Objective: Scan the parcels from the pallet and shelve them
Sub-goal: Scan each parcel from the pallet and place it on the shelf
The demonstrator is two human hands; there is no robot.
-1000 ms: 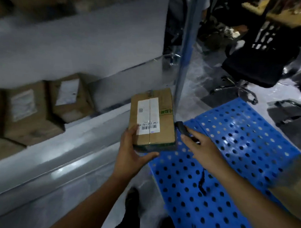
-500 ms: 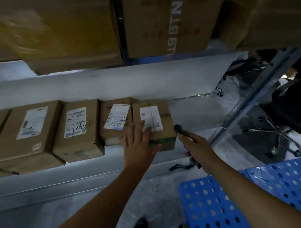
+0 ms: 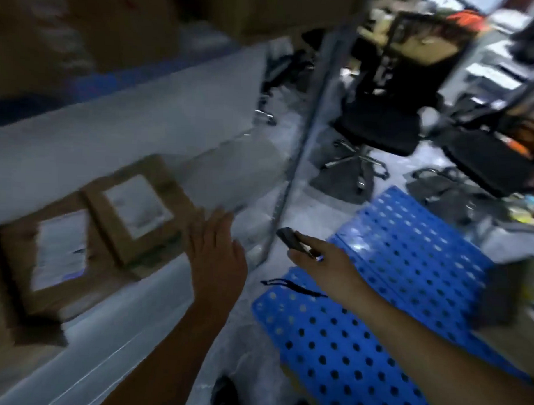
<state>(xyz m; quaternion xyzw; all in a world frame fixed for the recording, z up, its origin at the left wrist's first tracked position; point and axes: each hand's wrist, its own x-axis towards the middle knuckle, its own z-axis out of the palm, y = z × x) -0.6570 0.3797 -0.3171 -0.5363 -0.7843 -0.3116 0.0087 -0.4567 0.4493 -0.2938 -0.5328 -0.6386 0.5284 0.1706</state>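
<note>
A brown cardboard parcel (image 3: 138, 210) with a white label lies flat on the grey metal shelf (image 3: 110, 333), beside another labelled parcel (image 3: 58, 255) to its left. My left hand (image 3: 217, 255) hovers just right of it, fingers spread, holding nothing. My right hand (image 3: 321, 261) grips a black handheld scanner (image 3: 291, 239) whose strap dangles below. The blue perforated pallet (image 3: 377, 297) lies on the floor to the right. A dark parcel (image 3: 507, 295) shows blurred at the pallet's right edge. The whole view is motion-blurred.
Large cardboard boxes (image 3: 84, 29) fill the shelf level above. A grey shelf upright (image 3: 304, 143) stands between shelf and pallet. Black office chairs (image 3: 380, 124) and desks crowd the floor behind the pallet. My shoe (image 3: 225, 394) is at the bottom.
My left hand carried the parcel to the shelf, set it beside the others and has come off it. The view has swung right toward the pallet. The right hand keeps the scanner.
</note>
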